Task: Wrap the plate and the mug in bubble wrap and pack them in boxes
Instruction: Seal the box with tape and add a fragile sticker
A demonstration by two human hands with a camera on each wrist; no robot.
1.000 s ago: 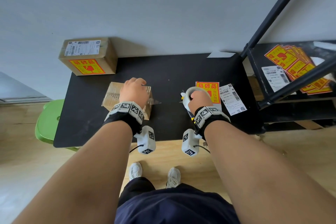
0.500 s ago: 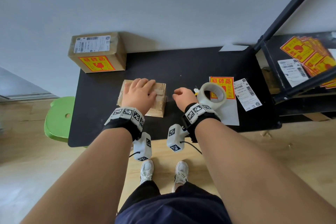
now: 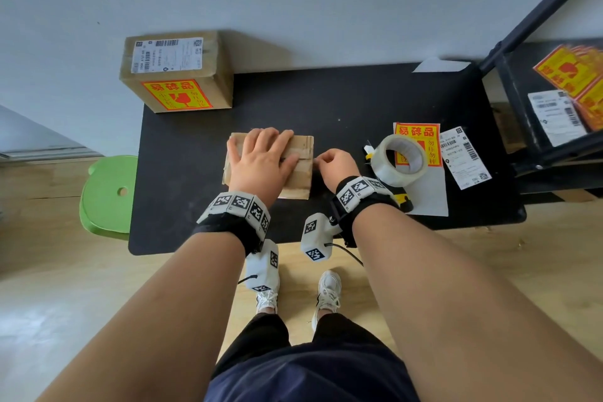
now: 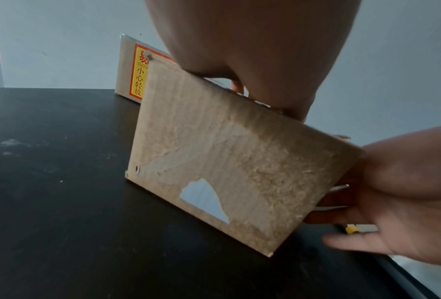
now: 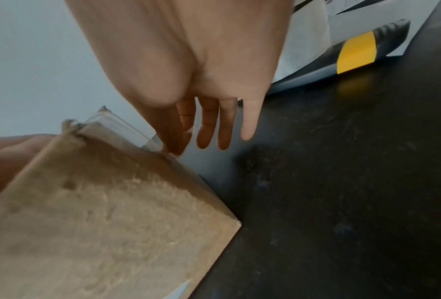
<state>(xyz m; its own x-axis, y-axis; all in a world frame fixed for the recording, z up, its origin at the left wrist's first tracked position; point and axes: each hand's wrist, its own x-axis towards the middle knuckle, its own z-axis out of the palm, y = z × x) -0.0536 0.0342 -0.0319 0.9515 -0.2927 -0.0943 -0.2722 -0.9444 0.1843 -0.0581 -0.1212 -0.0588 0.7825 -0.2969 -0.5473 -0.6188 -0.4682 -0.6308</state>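
A small worn cardboard box (image 3: 298,170) lies in the middle of the black table (image 3: 359,101). My left hand (image 3: 261,160) rests flat on its top, fingers spread. My right hand (image 3: 321,158) is at the box's right edge. There its straight fingers (image 5: 209,125) touch a strip of clear tape (image 5: 127,129) that runs over the box (image 5: 98,222). In the left wrist view the box's scuffed side (image 4: 227,161) shows, with the right hand (image 4: 393,192) against its right end. A larger sealed box (image 3: 177,72) with a fragile sticker stands at the back left. No plate or mug shows.
A tape dispenser (image 3: 403,157) lies on a white sheet (image 3: 430,196) right of my right hand, beside a fragile sticker (image 3: 416,132) and a shipping label (image 3: 463,157). A black shelf frame (image 3: 522,91) holding more stickers stands at the right, and a green stool (image 3: 107,192) at the left.
My right hand has let go of the tape dispenser, left it on the white sheet and moved left to the box's right edge. My left hand has flattened on the box top.
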